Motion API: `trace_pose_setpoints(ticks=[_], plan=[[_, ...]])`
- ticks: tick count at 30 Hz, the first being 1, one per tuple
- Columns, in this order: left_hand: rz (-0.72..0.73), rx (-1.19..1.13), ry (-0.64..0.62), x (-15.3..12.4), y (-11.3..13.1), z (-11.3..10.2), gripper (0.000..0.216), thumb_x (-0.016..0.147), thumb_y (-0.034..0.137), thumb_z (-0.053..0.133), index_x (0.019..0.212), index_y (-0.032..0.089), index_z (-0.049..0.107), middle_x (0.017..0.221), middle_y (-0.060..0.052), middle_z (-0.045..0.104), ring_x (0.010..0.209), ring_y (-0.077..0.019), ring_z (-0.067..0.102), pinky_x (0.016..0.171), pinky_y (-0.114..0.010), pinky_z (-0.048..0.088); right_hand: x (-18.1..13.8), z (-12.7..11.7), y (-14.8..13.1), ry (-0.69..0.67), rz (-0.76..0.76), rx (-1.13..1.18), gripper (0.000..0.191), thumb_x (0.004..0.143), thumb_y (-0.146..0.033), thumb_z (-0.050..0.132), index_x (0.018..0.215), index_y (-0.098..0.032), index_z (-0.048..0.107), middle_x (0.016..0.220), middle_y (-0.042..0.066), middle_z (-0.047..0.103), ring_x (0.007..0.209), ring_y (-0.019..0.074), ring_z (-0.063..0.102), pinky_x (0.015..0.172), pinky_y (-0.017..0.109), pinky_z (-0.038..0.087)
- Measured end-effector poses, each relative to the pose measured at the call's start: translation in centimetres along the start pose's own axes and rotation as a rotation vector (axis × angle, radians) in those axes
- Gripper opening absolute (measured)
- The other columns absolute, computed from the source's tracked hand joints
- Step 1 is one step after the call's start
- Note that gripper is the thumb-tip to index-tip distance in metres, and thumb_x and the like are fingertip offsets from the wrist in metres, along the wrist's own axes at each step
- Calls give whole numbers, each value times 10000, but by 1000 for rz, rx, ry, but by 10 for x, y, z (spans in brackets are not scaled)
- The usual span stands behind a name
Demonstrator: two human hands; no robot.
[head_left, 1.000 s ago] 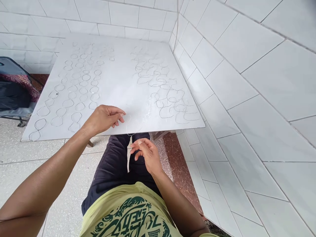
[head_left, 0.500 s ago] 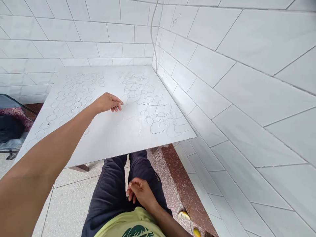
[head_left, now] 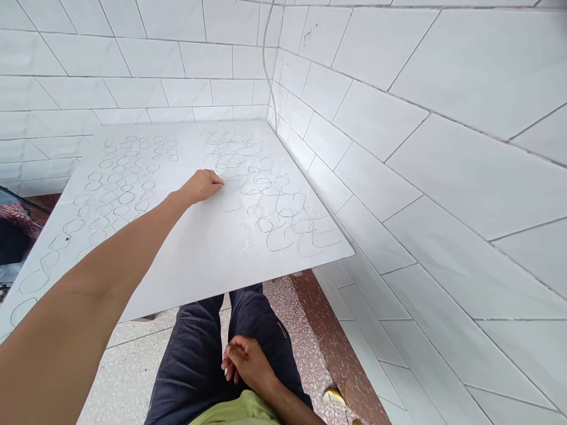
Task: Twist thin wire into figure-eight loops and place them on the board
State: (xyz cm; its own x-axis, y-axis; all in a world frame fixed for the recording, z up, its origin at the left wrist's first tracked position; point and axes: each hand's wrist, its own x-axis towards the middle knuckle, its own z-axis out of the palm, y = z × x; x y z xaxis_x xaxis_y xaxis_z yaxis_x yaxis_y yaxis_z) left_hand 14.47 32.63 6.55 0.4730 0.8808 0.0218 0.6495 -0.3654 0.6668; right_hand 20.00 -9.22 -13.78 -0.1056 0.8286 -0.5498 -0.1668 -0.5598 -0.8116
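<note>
Your left hand [head_left: 201, 185] is pinching a loop [head_left: 232, 202] on the counter [head_left: 199, 260] among many laid loops [head_left: 279, 208]; right hand [head_left: 246, 361] is lying curled, grip unclear.

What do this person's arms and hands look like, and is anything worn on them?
Both arms are bare, with no sleeves in view. The left hand and right hand wear no gloves, and no watch, bracelet or ring shows. Below them, only the edge of a yellow-green shirt and dark trousers are visible.
</note>
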Motion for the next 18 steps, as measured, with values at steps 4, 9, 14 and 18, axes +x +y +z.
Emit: trace_pose_setpoints(ticks=[4, 9, 14, 18], plan=[[-26, 66, 52, -6, 5, -1, 392, 856, 317, 720, 1238, 240, 766, 1289, -115, 663, 935, -231, 648, 760, -347, 523, 0, 1, 1, 1, 12, -16, 465, 792, -648, 612, 784, -185, 567, 696, 49, 710, 474, 122, 598, 412, 218, 366], [-70, 92, 237, -43, 4, -39, 381, 912, 321, 628, 1257, 204, 738, 1273, -127, 663, 892, -216, 625, 754, -347, 536, -7, -2, 5, 4, 7, -22, 501, 796, -678, 611, 790, -178, 578, 718, 55, 713, 488, 122, 599, 425, 220, 375], [-274, 137, 372, -95, -19, -112, 356, 897, 361, 616, 1193, 207, 740, 1038, -114, 714, 749, -210, 603, 674, -351, 497, -8, 0, 15, -23, -5, -73, 525, 811, -704, 595, 783, -179, 581, 724, 61, 715, 511, 137, 608, 449, 234, 396], [-377, 273, 395, -114, -42, -140, 360, 926, 389, 570, 1174, 195, 745, 1034, -100, 717, 688, -179, 580, 659, -326, 480, -4, 7, 23, -58, 1, -130, 533, 800, -713, 595, 783, -181, 583, 725, 66, 722, 485, 132, 599, 439, 232, 381]])
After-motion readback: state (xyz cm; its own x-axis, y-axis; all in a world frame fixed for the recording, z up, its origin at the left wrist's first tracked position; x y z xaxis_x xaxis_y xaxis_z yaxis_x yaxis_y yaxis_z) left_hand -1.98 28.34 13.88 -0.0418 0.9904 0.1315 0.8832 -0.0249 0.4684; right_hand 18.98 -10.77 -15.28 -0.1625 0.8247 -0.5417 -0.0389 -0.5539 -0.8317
